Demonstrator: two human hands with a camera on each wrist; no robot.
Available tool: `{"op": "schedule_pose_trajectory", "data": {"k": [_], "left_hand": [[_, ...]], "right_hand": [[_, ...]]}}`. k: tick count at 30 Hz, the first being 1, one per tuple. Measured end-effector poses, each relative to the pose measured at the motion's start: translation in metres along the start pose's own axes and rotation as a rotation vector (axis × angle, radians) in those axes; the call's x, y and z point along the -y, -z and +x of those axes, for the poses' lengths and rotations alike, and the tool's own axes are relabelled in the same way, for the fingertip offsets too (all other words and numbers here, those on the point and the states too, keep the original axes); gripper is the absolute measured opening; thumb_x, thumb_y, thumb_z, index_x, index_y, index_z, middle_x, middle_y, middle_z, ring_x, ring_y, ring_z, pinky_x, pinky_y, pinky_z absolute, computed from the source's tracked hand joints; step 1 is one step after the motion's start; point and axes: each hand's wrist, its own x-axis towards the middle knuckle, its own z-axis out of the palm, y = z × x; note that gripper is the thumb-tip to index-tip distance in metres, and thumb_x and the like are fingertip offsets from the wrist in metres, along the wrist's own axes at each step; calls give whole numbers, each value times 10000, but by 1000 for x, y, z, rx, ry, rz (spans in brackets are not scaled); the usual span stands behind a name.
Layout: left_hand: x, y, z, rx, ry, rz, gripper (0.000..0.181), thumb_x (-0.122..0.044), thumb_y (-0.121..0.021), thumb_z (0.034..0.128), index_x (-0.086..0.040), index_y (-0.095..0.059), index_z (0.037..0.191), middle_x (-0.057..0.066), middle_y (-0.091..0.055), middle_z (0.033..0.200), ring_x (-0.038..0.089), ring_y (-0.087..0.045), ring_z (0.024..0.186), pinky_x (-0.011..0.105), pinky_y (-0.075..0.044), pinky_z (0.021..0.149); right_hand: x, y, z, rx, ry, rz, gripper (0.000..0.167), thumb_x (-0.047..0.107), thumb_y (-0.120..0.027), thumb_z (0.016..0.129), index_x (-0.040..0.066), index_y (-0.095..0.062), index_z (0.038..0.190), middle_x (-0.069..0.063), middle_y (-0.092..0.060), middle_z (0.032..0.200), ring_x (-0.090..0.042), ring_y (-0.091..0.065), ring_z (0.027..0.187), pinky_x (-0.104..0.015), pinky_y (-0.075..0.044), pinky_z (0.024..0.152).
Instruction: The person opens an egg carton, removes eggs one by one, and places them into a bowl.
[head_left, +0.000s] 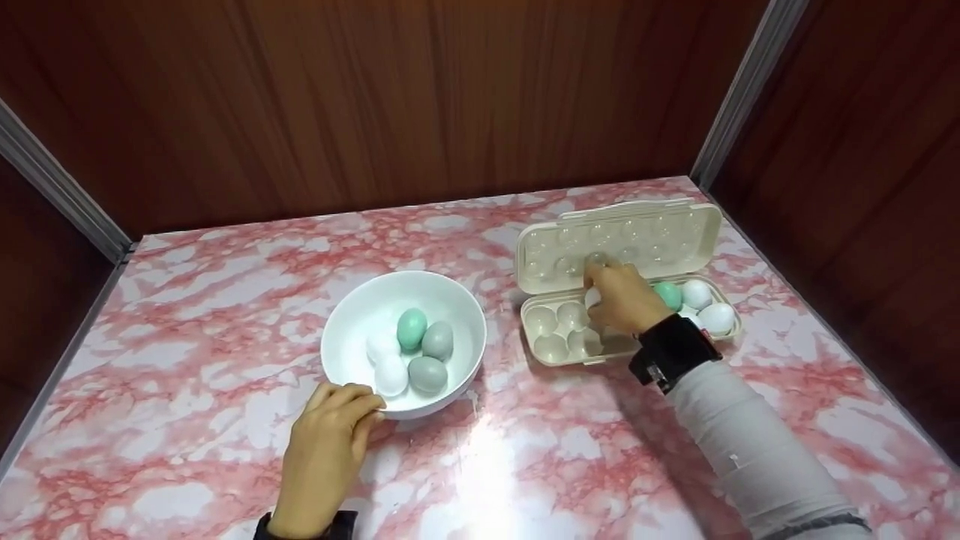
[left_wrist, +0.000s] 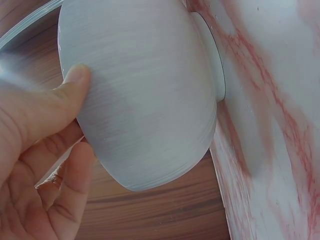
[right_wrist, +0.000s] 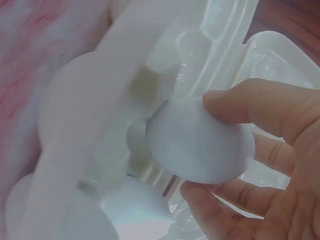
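Near the middle of the table stands a white bowl (head_left: 341,337) holding several eggs: a green egg (head_left: 412,328), grey eggs (head_left: 427,375) and white ones (head_left: 391,376). My left hand (head_left: 322,442) pinches the bowl's near-left rim, the thumb on the outer wall in the left wrist view. To the right lies an open beige egg carton (head_left: 551,347). My right hand (head_left: 622,298) grips a white egg (right_wrist: 200,142) between thumb and fingers, over the carton's cups. A green egg (head_left: 667,296) and white eggs (head_left: 716,319) sit at the carton's right end.
The carton's lid (head_left: 619,251) stands raised at the back. Dark wood panels (head_left: 375,105) enclose the back and sides of the pink-and-white marbled table (head_left: 210,322). A metal corner post (head_left: 742,97) rises behind the carton on the right.
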Motion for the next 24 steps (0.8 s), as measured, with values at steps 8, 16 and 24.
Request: {"op": "schedule_pose_trajectory", "data": {"k": [8, 16, 24], "left_hand": [[1, -1, 0, -28, -27, -1, 162, -56, -845, 704, -99, -766, 838, -8, -727, 899, 170, -592, 842, 359, -560, 729], [0, -2, 1, -15, -7, -2, 154, -66, -842, 709, -87, -776, 846, 7, -734, 909, 177, -605, 851, 364, -574, 739], [0, -2, 1, -7, 2, -7, 155, -41, -841, 713, -87, -775, 846, 16, -737, 914, 181, -608, 863, 371, -581, 748]], "right_hand": [[9, 6, -4, -13, -15, 7, 398, 16, -679, 738, -26, -571, 1119, -243, -549, 1137, -362, -581, 887, -489, -531, 795], [21, 9, -4, -24, 4, 40, 419, 45, -678, 756, 5, -544, 1152, -198, -522, 1107, -313, -564, 844, -429, -529, 755], [40, 11, -2, -33, 42, 77, 426, 25, -668, 762, 19, -538, 1168, -172, -483, 1114, -277, -537, 813, -371, -489, 729]]}}
